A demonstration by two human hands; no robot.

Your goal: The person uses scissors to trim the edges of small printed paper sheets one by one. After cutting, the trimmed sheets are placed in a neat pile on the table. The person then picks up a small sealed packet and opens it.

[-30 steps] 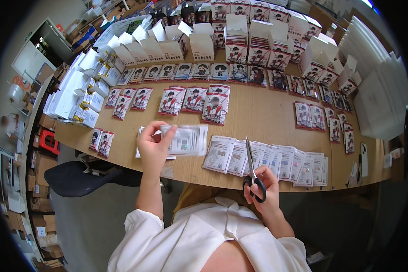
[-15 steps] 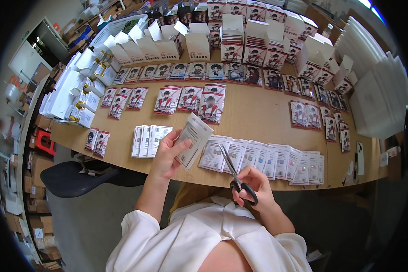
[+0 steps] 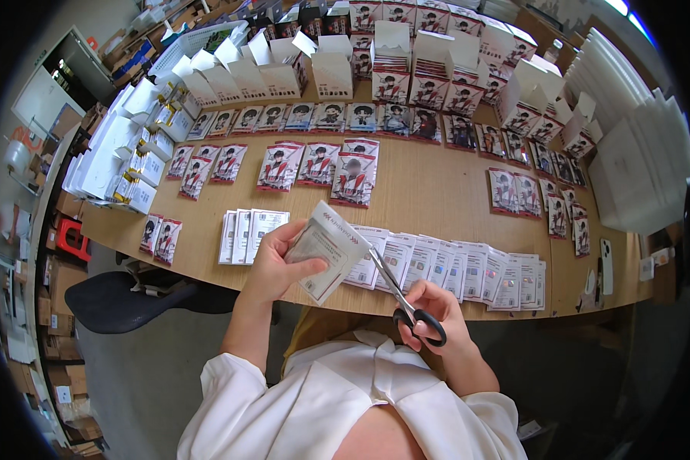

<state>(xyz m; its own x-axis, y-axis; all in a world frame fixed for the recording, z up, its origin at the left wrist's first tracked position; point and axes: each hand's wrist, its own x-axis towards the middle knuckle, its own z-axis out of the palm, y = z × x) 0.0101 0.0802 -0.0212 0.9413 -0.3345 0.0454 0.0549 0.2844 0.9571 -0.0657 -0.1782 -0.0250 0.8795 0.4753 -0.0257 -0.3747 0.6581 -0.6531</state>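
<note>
My left hand (image 3: 278, 262) grips a flat white packet (image 3: 327, 249) with red edging, its printed back turned up and tilted above the table edge. In my right hand (image 3: 435, 326) are black-handled scissors (image 3: 397, 285), fingers in the loops. The blades point up and left, their tips close to the packet's right side; whether they touch it I cannot tell. Behind the scissors, a fanned row of similar white packets (image 3: 473, 270) lies along the near table edge. Left of my left hand lie several more white packets (image 3: 267, 228), overlapping.
Picture-fronted packets (image 3: 354, 178) lie in groups across the wooden table (image 3: 429, 180). Opened white boxes (image 3: 334, 77) and stacked boxes line the back. White cartons (image 3: 115, 157) stand at left, clear plastic trays (image 3: 632, 165) at right. A dark chair (image 3: 142, 303) sits at the left front.
The packet in my left hand has turned, showing more of its printed back, and dropped slightly. The scissors have shifted a little right, their tips nearer the packet.
</note>
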